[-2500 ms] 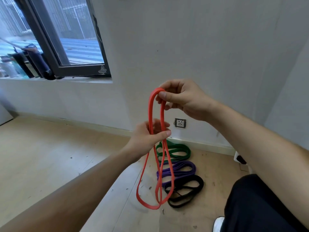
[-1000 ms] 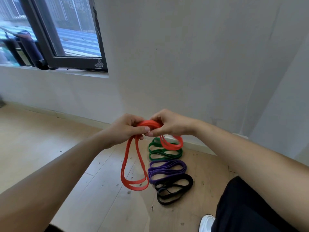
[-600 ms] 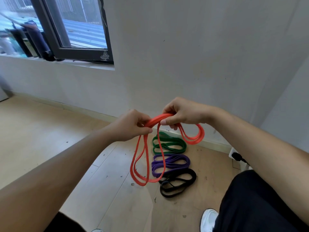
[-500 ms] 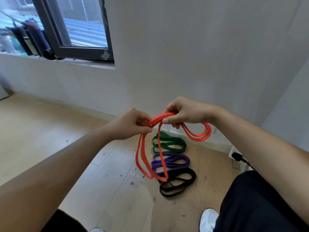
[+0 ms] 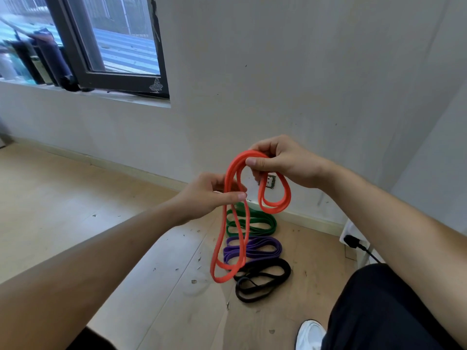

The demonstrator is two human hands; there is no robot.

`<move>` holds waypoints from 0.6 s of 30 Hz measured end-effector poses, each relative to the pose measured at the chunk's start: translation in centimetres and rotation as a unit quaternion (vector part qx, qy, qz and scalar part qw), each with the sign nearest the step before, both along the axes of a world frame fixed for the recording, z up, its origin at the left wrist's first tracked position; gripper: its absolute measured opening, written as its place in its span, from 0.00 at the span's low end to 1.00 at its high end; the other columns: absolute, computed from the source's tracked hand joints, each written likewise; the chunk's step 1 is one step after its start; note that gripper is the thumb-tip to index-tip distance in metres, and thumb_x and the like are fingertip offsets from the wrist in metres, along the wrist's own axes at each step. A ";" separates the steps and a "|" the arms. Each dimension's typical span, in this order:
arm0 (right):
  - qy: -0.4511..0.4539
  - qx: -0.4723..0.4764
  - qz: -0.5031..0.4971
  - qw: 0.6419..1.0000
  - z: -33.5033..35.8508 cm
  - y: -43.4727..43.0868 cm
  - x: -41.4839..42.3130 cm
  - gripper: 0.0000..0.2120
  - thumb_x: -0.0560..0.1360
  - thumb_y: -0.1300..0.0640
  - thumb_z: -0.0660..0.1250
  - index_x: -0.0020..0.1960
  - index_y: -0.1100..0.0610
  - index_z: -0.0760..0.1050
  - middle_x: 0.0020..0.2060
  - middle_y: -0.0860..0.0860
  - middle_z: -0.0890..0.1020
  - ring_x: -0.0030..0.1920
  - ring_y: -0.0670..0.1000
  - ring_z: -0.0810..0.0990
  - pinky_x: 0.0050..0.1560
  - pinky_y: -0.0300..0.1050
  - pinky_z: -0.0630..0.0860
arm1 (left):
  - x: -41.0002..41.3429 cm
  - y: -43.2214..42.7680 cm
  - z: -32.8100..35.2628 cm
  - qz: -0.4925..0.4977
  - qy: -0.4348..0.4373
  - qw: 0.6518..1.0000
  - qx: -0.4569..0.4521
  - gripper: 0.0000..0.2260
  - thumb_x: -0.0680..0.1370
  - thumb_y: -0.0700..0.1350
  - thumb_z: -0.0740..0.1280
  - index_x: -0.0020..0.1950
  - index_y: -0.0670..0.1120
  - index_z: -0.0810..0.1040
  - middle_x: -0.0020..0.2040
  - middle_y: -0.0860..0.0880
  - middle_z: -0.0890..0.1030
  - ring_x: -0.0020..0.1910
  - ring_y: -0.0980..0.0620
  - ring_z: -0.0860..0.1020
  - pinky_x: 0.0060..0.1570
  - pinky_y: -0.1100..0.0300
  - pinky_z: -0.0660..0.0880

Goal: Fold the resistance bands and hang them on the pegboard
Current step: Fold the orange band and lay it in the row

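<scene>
The orange band (image 5: 228, 223) is a flat, matte rubber loop, bright orange-red and pretty narrow. It's doubled over, so you see two strands running side by side the whole way. Both hands hold it up in the air in front of the wall.

The right hand (image 5: 285, 162) pinches the top of the fold, thumb pressed on the strands with the other fingers curled behind. Just below those fingers a small double loop dangles, with its low end toward the right. The left hand (image 5: 209, 195) sits lower and to the left, thumb and fingers closed on the strands where they pass through. From under its thumb a long double loop hangs nearly straight down, long axis vertical, rounded end at the bottom.

Counts: one orange band in hand, three more on the floor below the hands. Those are a green band (image 5: 255, 221) nearest the wall, then a purple band (image 5: 255, 248), then a black band (image 5: 262, 276). All three lie flat, folded into long loops with the long axis running left-right, stacked in a neat column. The long orange loop hangs in front of their left ends from this angle, though it's clearly up off the floor.
</scene>
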State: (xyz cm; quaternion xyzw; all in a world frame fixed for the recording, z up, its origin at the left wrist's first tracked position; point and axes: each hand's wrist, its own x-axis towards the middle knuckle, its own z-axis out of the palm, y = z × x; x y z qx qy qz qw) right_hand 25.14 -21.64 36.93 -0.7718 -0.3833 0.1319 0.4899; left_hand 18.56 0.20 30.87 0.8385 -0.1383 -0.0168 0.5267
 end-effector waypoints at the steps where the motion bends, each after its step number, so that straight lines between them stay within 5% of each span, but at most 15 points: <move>1: 0.002 0.013 -0.003 1.000 0.2 -0.2 0.1 0.10 0.79 0.57 0.70 0.54 0.63 0.81 0.37 0.53 0.82 0.40 0.51 0.83 0.44 0.42 0.80 | 0.0 -0.2 0.1 0.001 0.004 1.000 -0.012 0.11 0.76 0.48 0.75 0.56 0.45 0.85 0.52 0.50 0.87 0.54 0.54 0.85 0.60 0.56 0.79; 5: 0.013 0.042 -0.018 0.999 0.3 -1.3 0.5 0.12 0.77 0.55 0.70 0.54 0.62 0.81 0.37 0.51 0.82 0.41 0.50 0.81 0.46 0.42 0.79 | -0.4 -0.6 0.8 0.003 0.019 0.999 -0.051 0.15 0.75 0.51 0.73 0.58 0.46 0.85 0.53 0.50 0.87 0.55 0.54 0.85 0.60 0.55 0.78; 18: 0.044 0.091 -0.008 0.995 0.8 -1.8 0.4 0.10 0.76 0.55 0.69 0.52 0.62 0.81 0.36 0.51 0.80 0.39 0.49 0.78 0.44 0.44 0.77 | -1.0 -1.7 1.7 -0.028 0.052 0.993 -0.101 0.13 0.84 0.41 0.62 0.67 0.52 0.77 0.60 0.52 0.85 0.60 0.52 0.83 0.61 0.49 0.80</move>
